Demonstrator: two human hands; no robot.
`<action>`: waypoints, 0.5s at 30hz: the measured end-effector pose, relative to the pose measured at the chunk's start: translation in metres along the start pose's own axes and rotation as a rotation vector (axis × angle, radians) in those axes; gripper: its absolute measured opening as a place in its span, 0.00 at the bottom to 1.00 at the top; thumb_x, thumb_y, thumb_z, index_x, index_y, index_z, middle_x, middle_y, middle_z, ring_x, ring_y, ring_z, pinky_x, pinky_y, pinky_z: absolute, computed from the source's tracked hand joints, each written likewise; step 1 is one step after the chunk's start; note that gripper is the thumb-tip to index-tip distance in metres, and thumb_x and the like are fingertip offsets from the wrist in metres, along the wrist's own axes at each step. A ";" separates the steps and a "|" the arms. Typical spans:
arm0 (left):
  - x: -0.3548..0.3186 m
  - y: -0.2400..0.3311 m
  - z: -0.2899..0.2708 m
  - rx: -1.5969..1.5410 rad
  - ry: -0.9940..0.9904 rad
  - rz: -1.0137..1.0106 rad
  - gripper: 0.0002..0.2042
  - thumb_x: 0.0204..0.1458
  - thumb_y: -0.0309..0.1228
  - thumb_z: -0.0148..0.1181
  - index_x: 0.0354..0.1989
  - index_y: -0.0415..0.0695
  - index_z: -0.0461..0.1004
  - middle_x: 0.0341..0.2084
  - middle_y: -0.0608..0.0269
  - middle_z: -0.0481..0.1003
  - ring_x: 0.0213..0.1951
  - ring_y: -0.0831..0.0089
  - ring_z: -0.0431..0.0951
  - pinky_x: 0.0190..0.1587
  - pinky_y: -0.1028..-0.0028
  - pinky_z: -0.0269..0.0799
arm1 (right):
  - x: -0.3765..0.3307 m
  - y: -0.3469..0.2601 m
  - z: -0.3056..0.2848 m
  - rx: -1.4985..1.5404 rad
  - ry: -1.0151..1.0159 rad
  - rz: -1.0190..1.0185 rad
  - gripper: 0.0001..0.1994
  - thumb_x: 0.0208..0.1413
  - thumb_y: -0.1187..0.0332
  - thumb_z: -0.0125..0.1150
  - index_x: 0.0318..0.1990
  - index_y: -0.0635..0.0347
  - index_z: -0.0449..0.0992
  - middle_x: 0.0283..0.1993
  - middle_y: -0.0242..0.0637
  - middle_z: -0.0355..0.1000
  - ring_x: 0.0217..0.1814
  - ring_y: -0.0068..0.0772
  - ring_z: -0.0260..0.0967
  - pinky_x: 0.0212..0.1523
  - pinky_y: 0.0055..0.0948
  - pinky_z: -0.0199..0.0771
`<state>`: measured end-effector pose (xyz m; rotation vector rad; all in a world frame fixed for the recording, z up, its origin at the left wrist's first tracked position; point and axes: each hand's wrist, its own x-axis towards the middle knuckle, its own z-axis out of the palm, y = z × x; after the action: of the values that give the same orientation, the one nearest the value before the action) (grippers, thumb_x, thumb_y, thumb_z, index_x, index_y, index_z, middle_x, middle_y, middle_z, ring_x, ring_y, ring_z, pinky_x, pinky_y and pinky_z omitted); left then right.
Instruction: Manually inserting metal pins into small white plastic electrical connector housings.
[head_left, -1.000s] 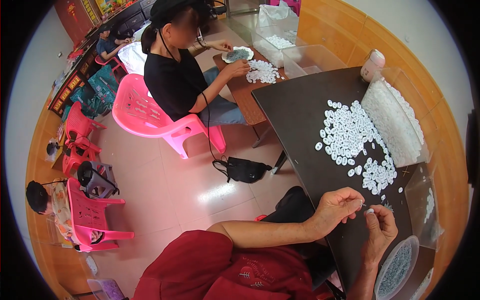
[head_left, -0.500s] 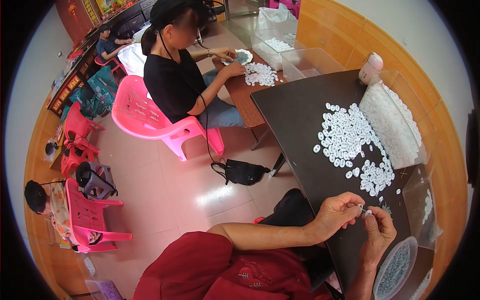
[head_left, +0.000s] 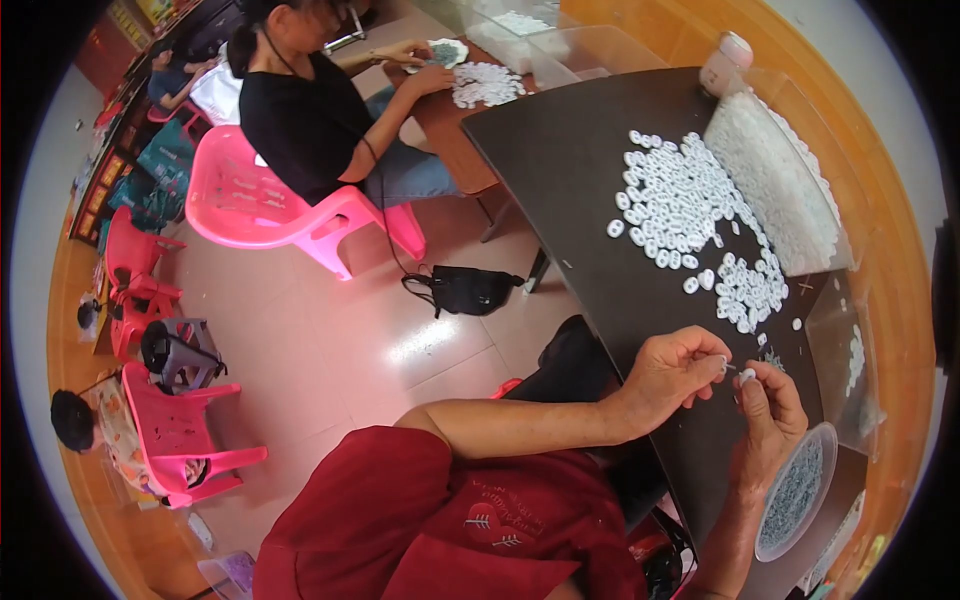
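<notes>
Above the near edge of the dark table [head_left: 625, 300], my left hand [head_left: 675, 380] pinches a tiny pale piece [head_left: 725, 363], too small to make out fully. Close beside it on the right, my right hand [head_left: 768, 420] is closed on a small white oval piece [head_left: 747, 375] between thumb and forefinger. The fingertips of both hands nearly meet. Beyond them lies a spread of white oval pieces with holes [head_left: 680, 200], with a smaller cluster of the same pieces [head_left: 750, 290] nearer my hands. A few thin grey pieces [head_left: 770, 357] lie just past my right fingers.
A round tub [head_left: 797, 495] of small grey pieces stands right of my right forearm. Clear bins, one heaped with white pieces [head_left: 775, 180], line the wall beside a pink-white bottle [head_left: 726, 62]. Across, a co-worker [head_left: 305, 130] sits on a pink chair [head_left: 240, 195] at a brown table.
The whole view has shifted, so the tables and co-worker sit higher and farther left. My fingertips stay close together, each hand still pinching a small piece.
</notes>
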<state>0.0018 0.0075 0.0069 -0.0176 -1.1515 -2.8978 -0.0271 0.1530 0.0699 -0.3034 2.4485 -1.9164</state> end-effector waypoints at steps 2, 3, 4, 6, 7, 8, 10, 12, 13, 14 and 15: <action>0.001 0.000 -0.001 0.074 0.076 -0.058 0.08 0.56 0.27 0.55 0.42 0.38 0.73 0.30 0.64 0.75 0.28 0.82 0.74 0.27 0.84 0.68 | 0.003 0.003 0.001 -0.064 -0.001 -0.030 0.08 0.51 0.74 0.61 0.39 0.64 0.77 0.33 0.29 0.73 0.32 0.16 0.65 0.32 0.15 0.61; -0.001 0.004 -0.001 0.030 0.130 -0.066 0.08 0.55 0.26 0.55 0.42 0.38 0.73 0.29 0.63 0.76 0.27 0.81 0.74 0.27 0.83 0.69 | 0.004 -0.002 0.007 -0.097 -0.005 0.007 0.08 0.50 0.75 0.61 0.38 0.64 0.78 0.33 0.29 0.73 0.31 0.15 0.63 0.32 0.15 0.61; -0.002 0.005 -0.003 0.081 0.142 -0.054 0.09 0.55 0.26 0.55 0.42 0.38 0.73 0.30 0.62 0.76 0.27 0.80 0.74 0.28 0.83 0.69 | 0.006 -0.002 0.008 -0.099 -0.043 -0.001 0.08 0.50 0.75 0.61 0.38 0.65 0.78 0.33 0.30 0.74 0.32 0.17 0.65 0.32 0.16 0.62; -0.006 0.011 -0.003 0.128 0.178 -0.004 0.08 0.56 0.25 0.53 0.42 0.36 0.73 0.30 0.60 0.76 0.27 0.79 0.74 0.28 0.82 0.69 | 0.008 -0.002 0.011 -0.119 -0.101 -0.045 0.08 0.51 0.77 0.60 0.39 0.65 0.78 0.34 0.30 0.75 0.35 0.17 0.68 0.36 0.16 0.66; -0.006 0.008 -0.003 0.148 0.188 0.038 0.08 0.57 0.25 0.53 0.41 0.35 0.73 0.30 0.59 0.76 0.27 0.79 0.74 0.28 0.81 0.69 | 0.008 0.001 0.011 -0.079 -0.110 -0.060 0.08 0.51 0.77 0.59 0.39 0.66 0.78 0.34 0.30 0.75 0.36 0.16 0.68 0.37 0.16 0.67; -0.005 0.007 -0.003 0.119 0.178 0.048 0.08 0.57 0.26 0.54 0.41 0.34 0.72 0.30 0.58 0.76 0.26 0.78 0.74 0.27 0.81 0.69 | 0.006 -0.002 0.010 -0.007 -0.115 0.005 0.08 0.51 0.78 0.60 0.40 0.66 0.78 0.34 0.30 0.75 0.37 0.16 0.69 0.37 0.15 0.67; -0.004 0.008 -0.001 0.135 0.158 0.025 0.08 0.57 0.26 0.54 0.41 0.34 0.72 0.29 0.58 0.76 0.25 0.78 0.74 0.27 0.80 0.68 | 0.004 0.002 0.009 0.112 -0.096 -0.004 0.08 0.52 0.78 0.60 0.40 0.66 0.78 0.34 0.30 0.75 0.37 0.16 0.69 0.37 0.15 0.67; -0.003 0.008 0.002 0.144 0.135 0.025 0.08 0.57 0.27 0.54 0.40 0.34 0.72 0.29 0.58 0.76 0.25 0.78 0.73 0.26 0.81 0.68 | 0.003 0.008 0.009 0.128 -0.074 -0.021 0.08 0.52 0.79 0.60 0.40 0.67 0.77 0.35 0.30 0.75 0.37 0.16 0.69 0.37 0.15 0.67; -0.003 0.008 0.003 0.158 0.133 0.038 0.08 0.57 0.27 0.54 0.40 0.34 0.72 0.29 0.58 0.76 0.25 0.79 0.73 0.26 0.81 0.68 | 0.002 0.010 0.009 0.153 -0.075 -0.038 0.08 0.52 0.79 0.60 0.41 0.67 0.77 0.35 0.30 0.75 0.37 0.16 0.69 0.36 0.15 0.67; -0.004 0.009 0.004 0.156 0.125 0.034 0.08 0.57 0.27 0.54 0.40 0.34 0.72 0.29 0.58 0.76 0.25 0.79 0.73 0.26 0.81 0.68 | 0.002 0.011 0.008 0.149 -0.067 -0.038 0.08 0.52 0.79 0.60 0.41 0.67 0.77 0.35 0.30 0.75 0.37 0.16 0.69 0.36 0.15 0.67; -0.005 0.009 0.005 0.171 0.123 0.034 0.08 0.57 0.26 0.54 0.41 0.35 0.72 0.29 0.60 0.75 0.25 0.81 0.72 0.26 0.83 0.67 | 0.002 0.012 0.008 0.158 -0.068 -0.032 0.08 0.52 0.79 0.60 0.41 0.67 0.77 0.35 0.30 0.75 0.36 0.16 0.69 0.36 0.15 0.67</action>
<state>0.0070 0.0041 0.0169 0.1401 -1.3572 -2.7172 -0.0298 0.1476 0.0569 -0.3985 2.2476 -2.0613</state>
